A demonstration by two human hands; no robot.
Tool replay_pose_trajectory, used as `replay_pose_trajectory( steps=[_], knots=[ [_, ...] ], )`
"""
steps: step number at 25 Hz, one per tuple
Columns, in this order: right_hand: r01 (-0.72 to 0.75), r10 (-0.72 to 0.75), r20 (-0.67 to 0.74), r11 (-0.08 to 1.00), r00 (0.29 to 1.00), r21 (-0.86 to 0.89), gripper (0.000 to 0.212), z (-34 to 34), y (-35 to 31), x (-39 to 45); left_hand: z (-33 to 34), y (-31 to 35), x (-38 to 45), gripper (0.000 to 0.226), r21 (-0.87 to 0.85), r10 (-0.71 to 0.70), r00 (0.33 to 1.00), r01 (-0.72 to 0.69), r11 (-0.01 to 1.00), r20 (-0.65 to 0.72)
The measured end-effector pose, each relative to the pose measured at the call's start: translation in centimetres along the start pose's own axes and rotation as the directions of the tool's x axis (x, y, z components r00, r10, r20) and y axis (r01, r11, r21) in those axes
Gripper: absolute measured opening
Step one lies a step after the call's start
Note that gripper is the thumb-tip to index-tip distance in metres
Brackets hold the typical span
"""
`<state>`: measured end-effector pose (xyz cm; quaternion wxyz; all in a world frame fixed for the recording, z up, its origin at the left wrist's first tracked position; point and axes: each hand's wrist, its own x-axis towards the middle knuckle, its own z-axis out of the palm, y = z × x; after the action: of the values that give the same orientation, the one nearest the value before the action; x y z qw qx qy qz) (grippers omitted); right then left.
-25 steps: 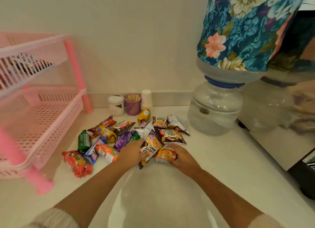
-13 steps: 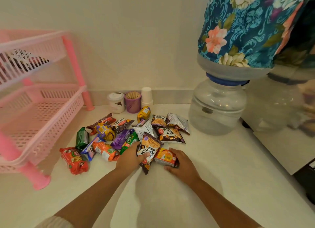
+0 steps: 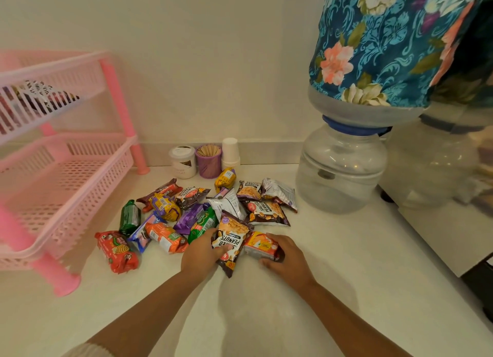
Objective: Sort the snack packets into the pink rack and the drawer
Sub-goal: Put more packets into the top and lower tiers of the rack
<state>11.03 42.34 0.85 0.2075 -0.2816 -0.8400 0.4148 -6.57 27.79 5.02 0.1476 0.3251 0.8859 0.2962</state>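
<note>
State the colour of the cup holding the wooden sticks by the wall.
Purple, on the cup seen in the head view.

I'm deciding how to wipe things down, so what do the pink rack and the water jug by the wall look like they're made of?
Pink rack: looks like moulded plastic with a smooth, slightly glossy finish; the slotted basket walls and round tube legs suggest it.
Water jug: seems to be clear rigid plastic, see-through with soft highlights. A floral cover, apparently fabric, drapes over its upper part.
</note>
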Motion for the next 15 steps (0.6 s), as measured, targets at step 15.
replay_pose_trajectory(
  steps=[15],
  knots=[
    [0.119, -0.070, -0.120, 0.877, 0.990, 0.465, 0.043, -1.2, -11.9, 5.6, -14.9, 2.8, 0.7, 0.062, -0.033, 0.274, 0.925, -0.293, 0.956, -0.261]
  ],
)
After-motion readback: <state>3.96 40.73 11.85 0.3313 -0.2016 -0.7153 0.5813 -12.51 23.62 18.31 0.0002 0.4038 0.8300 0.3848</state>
